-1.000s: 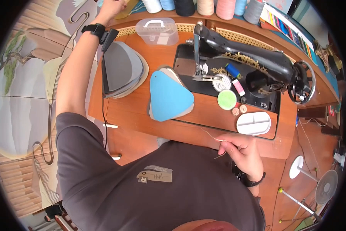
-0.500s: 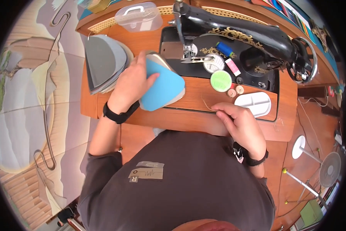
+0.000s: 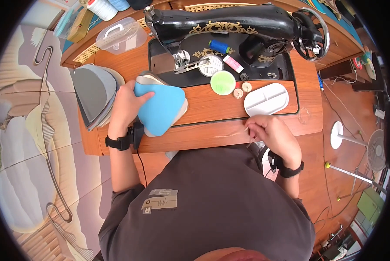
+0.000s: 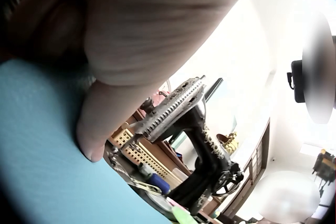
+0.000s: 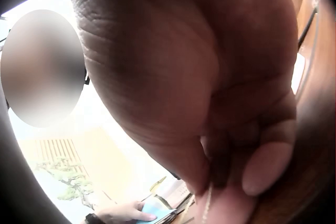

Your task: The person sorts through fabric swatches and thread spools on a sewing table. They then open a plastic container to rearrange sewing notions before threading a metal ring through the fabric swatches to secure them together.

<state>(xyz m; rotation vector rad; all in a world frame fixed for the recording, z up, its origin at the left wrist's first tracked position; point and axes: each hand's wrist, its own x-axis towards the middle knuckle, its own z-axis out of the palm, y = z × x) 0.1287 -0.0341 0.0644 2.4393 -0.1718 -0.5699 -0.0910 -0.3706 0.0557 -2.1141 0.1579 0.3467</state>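
Note:
My left hand (image 3: 125, 106) grips the left edge of a blue fabric piece (image 3: 163, 106), shaped like a rounded triangle. The thumb lies on its upper face, as the left wrist view also shows; the other fingers are partly hidden behind the edge. Paler pieces peek out beneath the blue one. At the table's front edge my right hand (image 3: 275, 135) pinches a thin, pale thread (image 3: 229, 135) between thumb and fingers, one end trailing left. In the right wrist view the thread (image 5: 207, 205) looks twisted.
A black sewing machine (image 3: 242, 19) spans the back. Before it lie small scissors (image 3: 195, 65), a blue thread spool (image 3: 219, 46), a green round container (image 3: 223, 83) and a white divided tray (image 3: 266, 100). Grey pieces (image 3: 92, 89) are stacked at the left, below a clear box (image 3: 122, 37).
My left hand has come down from the far upper left to the blue piece and taken hold of its edge. The right hand still pinches the thread, now near the table's front edge.

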